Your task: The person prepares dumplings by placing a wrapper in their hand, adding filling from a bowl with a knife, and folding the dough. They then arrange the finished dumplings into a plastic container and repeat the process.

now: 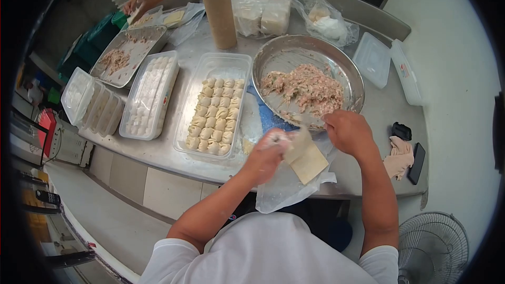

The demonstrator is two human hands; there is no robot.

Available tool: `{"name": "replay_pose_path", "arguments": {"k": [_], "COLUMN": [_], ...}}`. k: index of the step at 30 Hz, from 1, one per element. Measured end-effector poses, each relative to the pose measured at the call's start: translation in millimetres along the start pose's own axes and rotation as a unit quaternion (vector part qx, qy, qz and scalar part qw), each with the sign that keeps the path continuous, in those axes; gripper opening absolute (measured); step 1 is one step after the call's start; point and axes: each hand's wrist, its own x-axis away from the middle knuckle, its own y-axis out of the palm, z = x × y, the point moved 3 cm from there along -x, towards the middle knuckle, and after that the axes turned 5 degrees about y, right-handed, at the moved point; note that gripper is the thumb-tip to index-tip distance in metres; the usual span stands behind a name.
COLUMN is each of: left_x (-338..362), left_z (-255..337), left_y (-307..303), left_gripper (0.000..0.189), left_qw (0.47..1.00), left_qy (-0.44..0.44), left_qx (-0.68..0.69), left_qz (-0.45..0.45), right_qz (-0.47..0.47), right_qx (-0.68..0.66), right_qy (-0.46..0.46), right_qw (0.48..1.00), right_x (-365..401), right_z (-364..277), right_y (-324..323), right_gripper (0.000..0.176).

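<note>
My left hand [265, 159] is closed round a thin pale wrapper [299, 143], blurred, above a stack of square wrappers [309, 164] on plastic film. At the near rim of a round metal pan [359, 87] is my right hand [348, 132], its fingers pinched; what they hold is hidden. Minced filling [310, 88] lies heaped in the pan. A blue cloth [271, 118] shows beneath the pan. Left of my hands, a clear tray [184, 92] holds rows of folded dumplings [213, 121].
Filled lidded containers [149, 94] stand left, beside a metal tray [118, 76] of filling. A cardboard tube [217, 10], plastic bags [260, 14] and a clear box [372, 60] stand behind. A phone [416, 164] lies right. A co-worker's hands [139, 6] work at the far left.
</note>
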Motion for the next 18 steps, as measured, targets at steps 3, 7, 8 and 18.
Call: {"name": "replay_pose_path", "arguments": {"k": [3, 7, 8, 18], "left_x": [22, 27, 22, -9], "left_z": [41, 67, 68, 72], "left_y": [2, 15, 17, 34], "left_gripper": [0.026, 0.040, 0.044, 0.041], "left_qw": [0.963, 0.971, 0.974, 0.951], "left_qy": [0.069, 0.092, 0.070, 0.018], "left_qx": [0.259, 0.174, 0.152, 0.309], "left_qz": [-0.017, 0.135, 0.155, -0.014], "right_qz": [0.021, 0.072, 0.067, 0.147], "right_qx": [-0.071, -0.228, -0.271, -0.273], "right_qy": [-0.007, -0.028, -0.014, -0.054], "right_qw": [0.997, 0.971, 0.960, 0.949], "right_x": [10, 26, 32, 64], "right_z": [-2, 0, -3, -31], "right_y": [-8, -31, -35, -8], "right_gripper": [0.015, 0.018, 0.020, 0.031]}}
